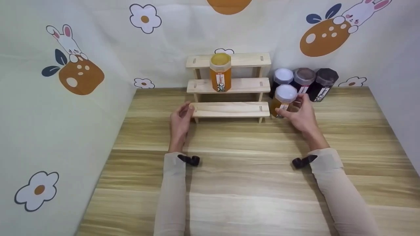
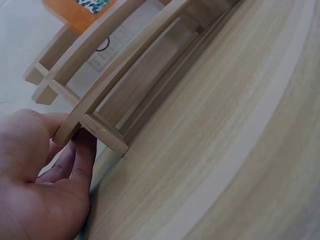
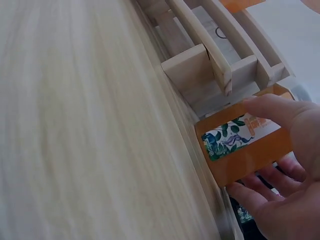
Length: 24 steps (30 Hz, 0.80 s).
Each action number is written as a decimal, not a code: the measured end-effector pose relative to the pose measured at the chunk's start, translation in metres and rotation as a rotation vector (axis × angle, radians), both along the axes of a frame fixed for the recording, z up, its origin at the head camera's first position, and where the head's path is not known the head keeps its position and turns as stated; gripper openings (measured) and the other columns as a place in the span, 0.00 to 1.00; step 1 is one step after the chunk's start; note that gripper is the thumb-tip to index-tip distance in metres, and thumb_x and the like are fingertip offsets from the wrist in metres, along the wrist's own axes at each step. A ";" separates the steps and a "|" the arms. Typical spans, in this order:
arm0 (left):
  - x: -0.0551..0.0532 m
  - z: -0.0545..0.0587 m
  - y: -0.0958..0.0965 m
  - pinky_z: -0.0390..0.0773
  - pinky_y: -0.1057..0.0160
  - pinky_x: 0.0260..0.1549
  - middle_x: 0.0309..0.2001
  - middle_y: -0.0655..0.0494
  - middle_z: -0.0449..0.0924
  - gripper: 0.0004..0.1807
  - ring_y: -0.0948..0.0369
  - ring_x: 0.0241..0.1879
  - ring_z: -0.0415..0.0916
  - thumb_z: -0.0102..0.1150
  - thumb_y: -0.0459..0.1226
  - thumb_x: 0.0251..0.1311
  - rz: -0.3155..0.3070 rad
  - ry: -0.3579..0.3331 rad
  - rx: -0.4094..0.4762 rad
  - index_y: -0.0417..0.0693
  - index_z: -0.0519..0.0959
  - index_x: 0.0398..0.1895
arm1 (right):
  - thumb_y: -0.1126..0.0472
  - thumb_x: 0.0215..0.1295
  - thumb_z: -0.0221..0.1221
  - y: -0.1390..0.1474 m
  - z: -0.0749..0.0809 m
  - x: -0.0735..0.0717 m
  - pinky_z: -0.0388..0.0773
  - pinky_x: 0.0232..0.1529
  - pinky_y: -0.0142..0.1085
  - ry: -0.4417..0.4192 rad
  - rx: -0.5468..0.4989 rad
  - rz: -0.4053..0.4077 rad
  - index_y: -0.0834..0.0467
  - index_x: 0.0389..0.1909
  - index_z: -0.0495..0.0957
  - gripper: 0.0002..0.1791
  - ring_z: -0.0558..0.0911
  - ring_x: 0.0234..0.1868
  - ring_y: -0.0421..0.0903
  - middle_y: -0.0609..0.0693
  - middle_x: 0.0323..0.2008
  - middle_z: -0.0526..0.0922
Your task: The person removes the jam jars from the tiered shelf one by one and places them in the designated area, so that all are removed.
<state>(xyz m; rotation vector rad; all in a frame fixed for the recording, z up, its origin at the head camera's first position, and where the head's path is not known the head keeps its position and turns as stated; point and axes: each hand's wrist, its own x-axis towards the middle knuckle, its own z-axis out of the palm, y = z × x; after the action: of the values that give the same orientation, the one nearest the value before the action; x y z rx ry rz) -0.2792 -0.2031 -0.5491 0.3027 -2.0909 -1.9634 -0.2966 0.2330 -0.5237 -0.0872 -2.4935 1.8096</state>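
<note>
A three-step wooden shelf point(image 1: 229, 109) stands against the back wall. My left hand point(image 1: 180, 123) pinches the left end of its lowest step, thumb on top and fingers curled beneath, as the left wrist view shows. Just right of the shelf, my right hand point(image 1: 303, 114) holds a white-lidded jar of amber contents point(image 1: 284, 100). In the right wrist view the thumb lies across the front of this jar point(image 3: 225, 167), by its leafy label, and the fingers curl round the other side. Another amber jar point(image 1: 220, 73) with a yellowish lid sits upright on the middle step.
Behind the held jar, several dark jars stand in a row by the wall: one with a whitish lid point(image 1: 283, 76), one with a brownish lid point(image 1: 304, 76), one with a black lid point(image 1: 326, 77). A wood-grain table point(image 1: 242, 183) lies beneath, with a patterned cloth wall point(image 1: 177, 36) behind.
</note>
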 end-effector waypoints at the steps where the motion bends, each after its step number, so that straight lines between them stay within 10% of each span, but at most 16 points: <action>1: 0.000 0.000 0.000 0.81 0.58 0.66 0.62 0.45 0.85 0.22 0.54 0.64 0.81 0.68 0.44 0.75 0.001 0.001 0.002 0.44 0.83 0.66 | 0.59 0.57 0.82 0.000 0.000 -0.001 0.72 0.79 0.53 -0.004 -0.002 0.002 0.63 0.75 0.58 0.53 0.74 0.75 0.61 0.66 0.75 0.70; 24: -0.002 -0.001 0.000 0.81 0.57 0.64 0.61 0.41 0.84 0.22 0.52 0.62 0.80 0.67 0.41 0.76 -0.009 0.024 -0.001 0.39 0.82 0.67 | 0.66 0.61 0.77 -0.003 -0.006 -0.005 0.66 0.84 0.51 0.053 -0.053 0.029 0.67 0.79 0.54 0.53 0.67 0.81 0.63 0.69 0.78 0.67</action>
<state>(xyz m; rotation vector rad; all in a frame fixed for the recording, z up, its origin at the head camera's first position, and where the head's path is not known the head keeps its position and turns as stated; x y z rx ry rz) -0.2807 -0.2036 -0.5503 0.2691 -2.0817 -1.9616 -0.3015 0.2300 -0.5293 -0.0053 -2.4242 1.8631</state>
